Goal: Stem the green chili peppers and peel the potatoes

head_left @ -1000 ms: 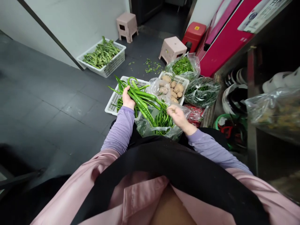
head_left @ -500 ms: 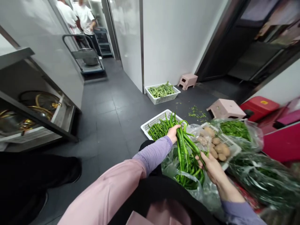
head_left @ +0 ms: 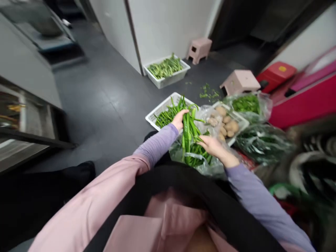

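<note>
A bunch of long green chili peppers (head_left: pixel 187 131) hangs from my left hand (head_left: pixel 179 119), whose fingers are wrapped round its upper end. My right hand (head_left: pixel 211 145) is at the right side of the bunch, its fingers closed on a green chili pepper; its fingertips are partly blurred. Beneath both hands, a clear plastic bag (head_left: pixel 203 168) stands open with more green peppers inside. Just past my left hand, a white basket (head_left: pixel 152 118) holds many green peppers.
Potatoes (head_left: pixel 231 127) lie in another white basket on the right, beside bagged leafy greens (head_left: pixel 246 104) and a dark-green filled bag (head_left: pixel 262 143). Further off are a basket of cut green vegetables (head_left: pixel 166 68) and two pink stools (head_left: pixel 243 82) (head_left: pixel 201 48). A metal shelf (head_left: pixel 28 133) stands left.
The view has tipped downward and turned right, so the scene sits higher and further left. My left hand still holds the peppers; my right hand has come closer to the bunch.
</note>
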{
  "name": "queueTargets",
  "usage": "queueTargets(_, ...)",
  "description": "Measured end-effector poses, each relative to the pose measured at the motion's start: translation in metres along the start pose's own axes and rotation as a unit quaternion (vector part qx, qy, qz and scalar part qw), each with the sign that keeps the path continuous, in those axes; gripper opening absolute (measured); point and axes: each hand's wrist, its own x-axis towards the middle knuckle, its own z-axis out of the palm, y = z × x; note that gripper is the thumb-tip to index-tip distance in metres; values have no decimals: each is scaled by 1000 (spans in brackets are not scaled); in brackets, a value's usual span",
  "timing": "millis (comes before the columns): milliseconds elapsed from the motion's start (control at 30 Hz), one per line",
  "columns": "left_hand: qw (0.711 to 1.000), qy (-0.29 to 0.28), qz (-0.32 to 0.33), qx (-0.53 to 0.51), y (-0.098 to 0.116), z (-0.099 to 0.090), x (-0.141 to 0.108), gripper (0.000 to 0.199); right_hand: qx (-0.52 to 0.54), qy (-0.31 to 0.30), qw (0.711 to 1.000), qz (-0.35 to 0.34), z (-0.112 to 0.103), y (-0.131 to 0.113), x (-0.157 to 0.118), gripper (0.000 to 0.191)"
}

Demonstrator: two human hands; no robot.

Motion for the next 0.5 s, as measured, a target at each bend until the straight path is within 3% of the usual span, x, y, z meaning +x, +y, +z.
queueTargets(100, 1000, 5, 4, -6, 8, 0, 10, 17, 158, -17, 987, 30, -11, 0, -3, 31)
queueTargets(200, 998, 21, 38, -33, 19, -1, 16, 20, 346, 18, 934, 84, -7, -1, -15, 45)
queueTargets(267, 997, 37, 43, -42, 25, -3, 19, 19, 399, 57, 907, 124, 4, -6, -16, 49)
queueTargets(367, 996, 60, 46, -43, 29, -6, 14, 17, 341, 88, 920, 173, 23, -21, -2, 50)
queueTargets(500, 990, 90, 93, -56, 31, -6, -31, 18, 188, 104, 962, 168, 38, -62, 8, 42)
